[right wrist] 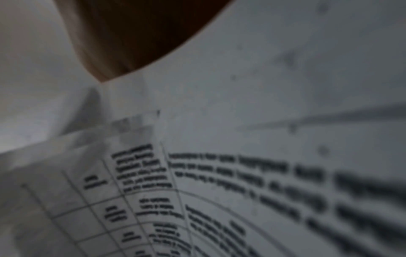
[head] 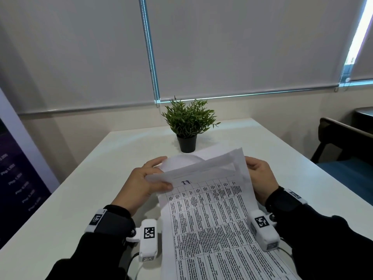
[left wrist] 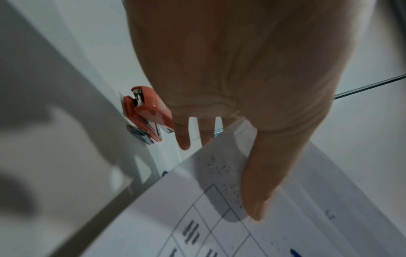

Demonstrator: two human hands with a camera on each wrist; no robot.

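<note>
Over the worktop (head: 90, 168): papers (head: 212, 219) are hanging curled.
Left hand (head: 141, 182): is pinching the top corner.
Right hand (head: 261, 178): is gripping the right edge.

Both arms reach forward in dark sleeves, with the hands apart. The left hand (head: 147, 182) pinches the paper (head: 212, 219) at its left edge, thumb (left wrist: 259, 182) on top and fingers underneath. The right hand (head: 260, 178) grips the right edge, its fingertips hidden behind.
</note>
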